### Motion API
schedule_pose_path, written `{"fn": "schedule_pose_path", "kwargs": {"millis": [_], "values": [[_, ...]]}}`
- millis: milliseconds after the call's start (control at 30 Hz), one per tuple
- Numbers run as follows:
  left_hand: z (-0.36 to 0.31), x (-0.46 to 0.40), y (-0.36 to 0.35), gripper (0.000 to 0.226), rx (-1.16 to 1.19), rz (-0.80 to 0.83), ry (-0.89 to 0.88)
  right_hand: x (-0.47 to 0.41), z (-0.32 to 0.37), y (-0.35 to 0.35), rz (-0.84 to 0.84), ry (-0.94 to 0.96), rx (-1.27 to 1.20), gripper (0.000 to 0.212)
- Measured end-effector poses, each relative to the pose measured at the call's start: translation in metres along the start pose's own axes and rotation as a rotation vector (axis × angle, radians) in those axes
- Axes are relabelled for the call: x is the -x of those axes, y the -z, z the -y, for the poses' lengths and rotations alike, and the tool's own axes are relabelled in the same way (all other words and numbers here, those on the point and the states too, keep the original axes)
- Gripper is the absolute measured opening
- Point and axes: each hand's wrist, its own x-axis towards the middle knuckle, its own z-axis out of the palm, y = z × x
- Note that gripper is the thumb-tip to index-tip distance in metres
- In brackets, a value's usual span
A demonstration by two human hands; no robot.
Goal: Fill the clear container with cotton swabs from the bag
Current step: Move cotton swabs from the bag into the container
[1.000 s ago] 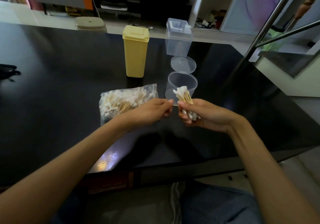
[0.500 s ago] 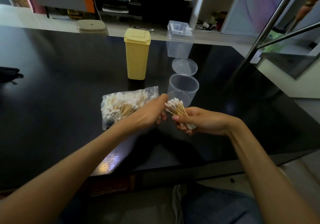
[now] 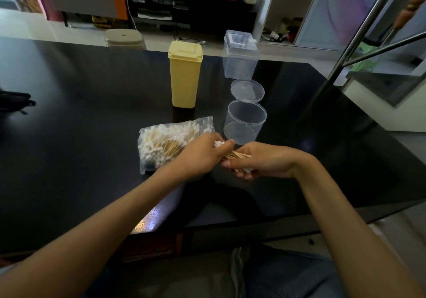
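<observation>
Both hands, the right hand (image 3: pixel 265 161) and the left hand (image 3: pixel 205 155), curled round one bundle of cotton swabs (image 3: pixel 235 155) lying crosswise, just near-side of the empty clear container (image 3: pixel 245 122), which stood mid-desk, closer to the right hand, beside the bag (image 3: pixel 170 144).

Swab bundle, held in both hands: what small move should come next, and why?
Probably lift the swabs to the round container and drop them in. It stands open and looks empty, lid behind it, while the right hand and left hand grip the bundle just before it.
</observation>
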Motion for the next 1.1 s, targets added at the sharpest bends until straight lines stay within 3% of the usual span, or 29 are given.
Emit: {"fn": "schedule_pose_path", "kwargs": {"millis": [200,300,433,633,767,933,1100], "values": [[0.003,-0.004,0.001,0.027,0.228,-0.215,0.013,0.002,0.002,-0.002,-0.224,0.142,-0.269,0.029],[0.003,-0.005,0.004,0.027,0.231,-0.378,-0.012,-0.007,0.012,-0.017,-0.463,0.172,-0.418,0.047],[0.0,-0.001,0.002,0.03,0.191,-0.388,-0.022,-0.027,0.02,-0.036,-0.777,0.159,-0.369,0.051],[-0.003,0.001,0.003,0.036,0.284,-0.366,-0.001,-0.039,0.016,-0.043,-0.878,0.292,-0.297,0.034],[-0.005,0.0,0.002,0.032,0.24,-0.361,0.012,-0.042,0.013,-0.043,-0.944,0.394,-0.416,0.02],[-0.01,-0.004,-0.001,0.036,0.311,-0.288,0.061,-0.039,0.013,-0.043,-1.084,0.544,-0.213,0.03],[-0.011,-0.003,-0.002,0.039,0.348,-0.203,0.091,-0.035,0.008,-0.034,-0.974,0.521,-0.186,0.024]]}}
